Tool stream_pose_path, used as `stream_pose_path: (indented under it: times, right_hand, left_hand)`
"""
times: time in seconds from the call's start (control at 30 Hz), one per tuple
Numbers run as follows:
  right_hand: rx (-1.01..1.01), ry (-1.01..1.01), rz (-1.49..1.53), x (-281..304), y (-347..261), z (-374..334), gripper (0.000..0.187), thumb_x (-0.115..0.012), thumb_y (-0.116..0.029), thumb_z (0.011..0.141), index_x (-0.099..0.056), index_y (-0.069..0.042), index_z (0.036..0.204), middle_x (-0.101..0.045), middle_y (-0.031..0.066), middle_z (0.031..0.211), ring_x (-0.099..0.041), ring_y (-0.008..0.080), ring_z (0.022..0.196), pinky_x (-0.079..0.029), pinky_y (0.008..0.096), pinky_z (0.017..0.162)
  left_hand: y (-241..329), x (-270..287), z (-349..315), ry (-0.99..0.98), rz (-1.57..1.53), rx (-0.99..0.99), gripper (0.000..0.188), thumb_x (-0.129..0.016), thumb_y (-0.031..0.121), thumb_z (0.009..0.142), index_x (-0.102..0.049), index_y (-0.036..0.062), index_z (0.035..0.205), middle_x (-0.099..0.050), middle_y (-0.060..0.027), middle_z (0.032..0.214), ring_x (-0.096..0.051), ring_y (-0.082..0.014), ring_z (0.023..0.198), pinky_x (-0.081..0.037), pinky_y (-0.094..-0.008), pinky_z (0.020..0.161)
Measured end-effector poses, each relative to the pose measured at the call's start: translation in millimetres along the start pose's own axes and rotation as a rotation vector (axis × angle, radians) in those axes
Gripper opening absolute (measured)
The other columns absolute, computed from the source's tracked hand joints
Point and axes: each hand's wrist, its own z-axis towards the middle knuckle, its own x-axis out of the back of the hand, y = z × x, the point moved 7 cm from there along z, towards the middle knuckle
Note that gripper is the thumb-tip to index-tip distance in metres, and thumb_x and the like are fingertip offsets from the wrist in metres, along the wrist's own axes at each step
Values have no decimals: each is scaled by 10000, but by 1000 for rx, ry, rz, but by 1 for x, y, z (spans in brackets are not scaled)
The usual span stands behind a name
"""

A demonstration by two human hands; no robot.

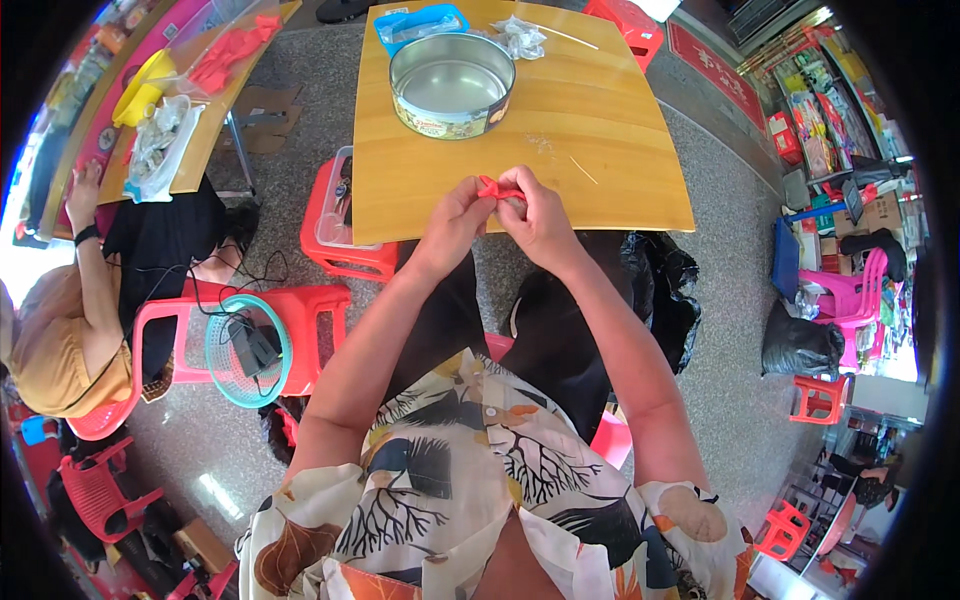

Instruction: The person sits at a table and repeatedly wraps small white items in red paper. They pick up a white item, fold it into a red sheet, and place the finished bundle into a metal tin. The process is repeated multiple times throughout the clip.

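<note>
Just over the near edge of the wooden table (590, 120), both hands meet around a small piece of soft red material (492, 187) with a bow-like shape. Whether it is ribbon or cloth I cannot tell. My left hand (452, 225) pinches it from the left, thumb and fingers together. From the other side my right hand (540, 222) grips it with bent fingers. The fingers partly hide the piece. A thin pale stick (583, 169) and some clear scraps (540, 145) lie on the tabletop beyond the right hand.
A large round tin (452, 85), a blue tray (422, 24) and crumpled clear plastic (522, 40) occupy the table's far part. Left of it stands a red stool (345, 258) bearing a clear box. A co-worker (70, 320) sits at another table; a turquoise basket (247, 350) rests nearby.
</note>
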Motion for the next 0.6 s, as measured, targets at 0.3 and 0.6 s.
stream_pose_path:
  times: [0.3,0.6]
  right_hand:
    - [58,6,52,0,-12,-11,238,-575,-87,856,-487,1,1060,-635,223,938,-643,378,863,-514,401,739]
    - [75,68,-175,9,-22,-14,253,-594,-68,817,-507,-21,1050,-657,201,919,-643,385,869,-516,425,733]
  left_hand:
    - [21,-3,-12,34,-55,40,127,-499,185,989,-544,71,957,-462,48,716,-407,-41,620,-331,-194,559]
    - [14,-10,-13,-38,117,24,140,-497,149,956,-564,26,957,-514,20,750,-464,-57,637,-382,-219,563]
